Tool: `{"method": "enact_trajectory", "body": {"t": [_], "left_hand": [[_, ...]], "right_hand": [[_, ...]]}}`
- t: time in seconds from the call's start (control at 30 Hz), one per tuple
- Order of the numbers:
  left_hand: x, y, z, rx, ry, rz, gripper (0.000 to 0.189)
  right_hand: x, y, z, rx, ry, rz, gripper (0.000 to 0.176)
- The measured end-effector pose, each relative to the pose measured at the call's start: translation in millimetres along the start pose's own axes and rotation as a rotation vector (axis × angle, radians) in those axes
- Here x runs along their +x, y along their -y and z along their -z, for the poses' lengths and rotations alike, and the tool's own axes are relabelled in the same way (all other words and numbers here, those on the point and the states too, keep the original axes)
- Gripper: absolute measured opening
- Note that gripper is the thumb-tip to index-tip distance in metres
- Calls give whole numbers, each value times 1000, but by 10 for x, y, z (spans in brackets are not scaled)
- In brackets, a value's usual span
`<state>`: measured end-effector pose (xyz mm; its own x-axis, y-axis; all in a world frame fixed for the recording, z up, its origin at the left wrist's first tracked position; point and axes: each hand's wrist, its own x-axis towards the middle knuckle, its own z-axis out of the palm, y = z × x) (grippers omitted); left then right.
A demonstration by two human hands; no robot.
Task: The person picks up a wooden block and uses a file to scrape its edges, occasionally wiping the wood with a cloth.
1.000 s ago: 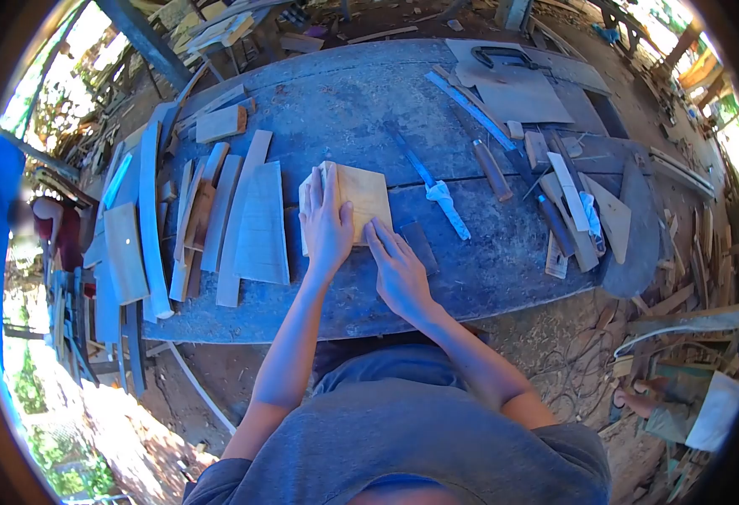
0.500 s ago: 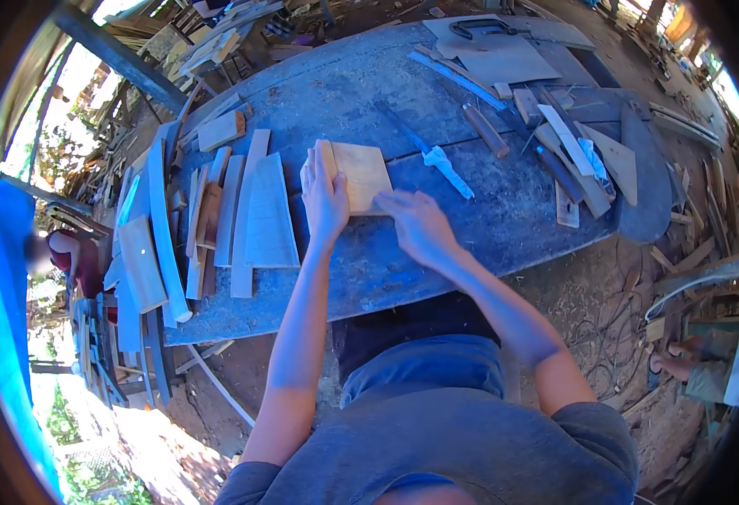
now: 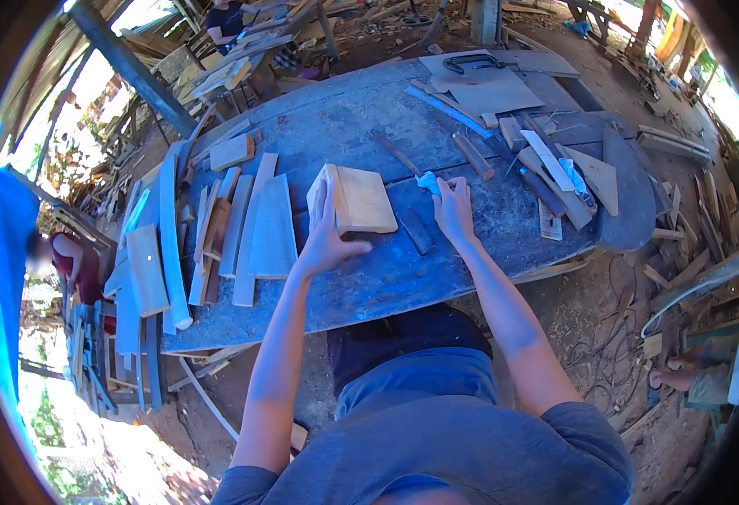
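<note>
One wooden block [image 3: 368,202] sits on the table [image 3: 336,126], the open left hand [image 3: 326,237] against its left side; right of the block, the right hand [image 3: 454,210] grips a wrapped tool [image 3: 426,181].

The pale wooden block [image 3: 368,200] is looking smooth and matt, while the workbench top [image 3: 369,282] is showing a rough, scuffed surface. The crumpled wrapping [image 3: 427,181] is resembling cloth or plastic; the C-clamp [image 3: 475,61] is appearing dark, metallic.
</note>
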<state>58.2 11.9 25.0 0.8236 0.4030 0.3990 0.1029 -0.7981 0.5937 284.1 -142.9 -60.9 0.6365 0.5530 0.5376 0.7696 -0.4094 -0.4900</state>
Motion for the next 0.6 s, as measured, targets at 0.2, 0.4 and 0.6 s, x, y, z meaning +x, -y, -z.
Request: {"method": "enact_trajectory", "body": {"t": [0.2,0.4,0.6], "left_hand": [[-84,112,-313,188,-233,141,101],[164,156,-35,117,-125,57,90],[484,68,788,2,442,321,84]], "right_hand": [[1,-17,23,-4,-19,62,34],[-26,39,45,-20,-60,97,21],[-64,69,78,-111,-28,60,21]]}}
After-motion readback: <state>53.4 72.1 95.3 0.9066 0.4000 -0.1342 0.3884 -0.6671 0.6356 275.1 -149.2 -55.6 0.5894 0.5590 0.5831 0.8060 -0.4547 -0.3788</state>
